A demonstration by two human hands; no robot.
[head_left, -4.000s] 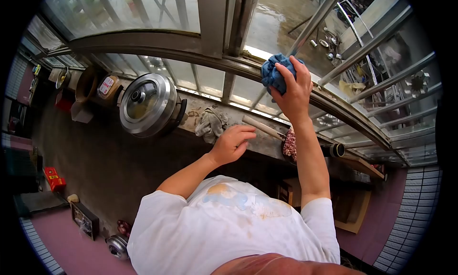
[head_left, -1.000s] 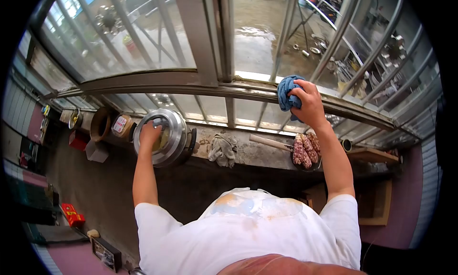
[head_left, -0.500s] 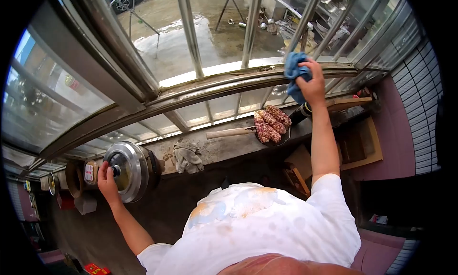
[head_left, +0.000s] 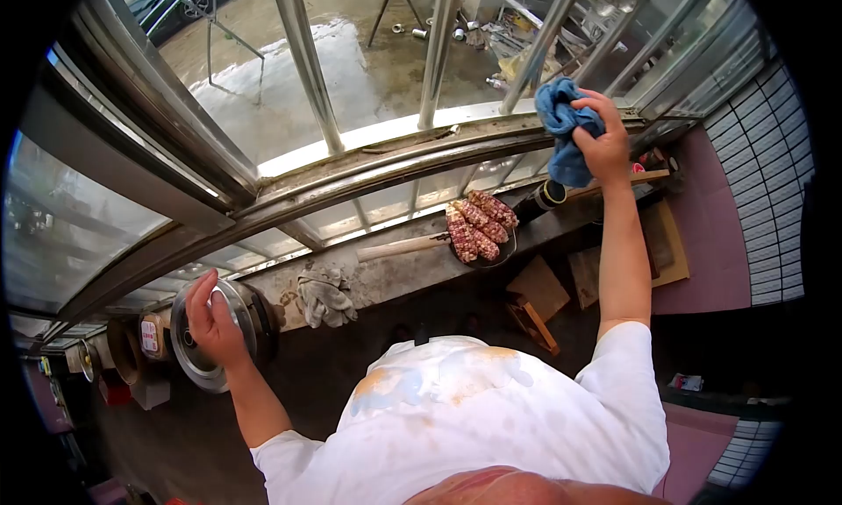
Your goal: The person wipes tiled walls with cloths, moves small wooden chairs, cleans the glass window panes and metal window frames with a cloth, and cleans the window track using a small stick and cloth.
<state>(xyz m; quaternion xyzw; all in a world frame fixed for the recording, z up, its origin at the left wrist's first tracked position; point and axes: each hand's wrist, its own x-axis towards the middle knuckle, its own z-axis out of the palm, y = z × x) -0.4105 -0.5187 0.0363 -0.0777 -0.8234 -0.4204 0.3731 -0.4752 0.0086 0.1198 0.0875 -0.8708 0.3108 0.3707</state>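
My right hand (head_left: 603, 141) grips a bunched blue cloth (head_left: 566, 128) at the right part of the window frame's rail (head_left: 395, 167). The cloth hangs down past the rail, near a dark cylinder (head_left: 539, 201) on the ledge. At the left, my left hand (head_left: 216, 323) is over the round metal pot with a glass lid (head_left: 248, 316), its fingers apart and pointing up; it holds nothing. Whether it touches the lid is hard to tell.
On the concrete ledge (head_left: 395, 281) lie grey gloves or cloth (head_left: 325, 297), a wooden handle (head_left: 399, 247) and several speckled corn cobs (head_left: 481, 227) in a dark pan. A labelled jar (head_left: 153, 337) stands left of the pot. Metal bars (head_left: 443, 53) cross the window.
The view has swung toward the right. My right hand has moved right along the rail with the blue cloth. My left hand, earlier at the pot's lid knob, now has its fingers raised.
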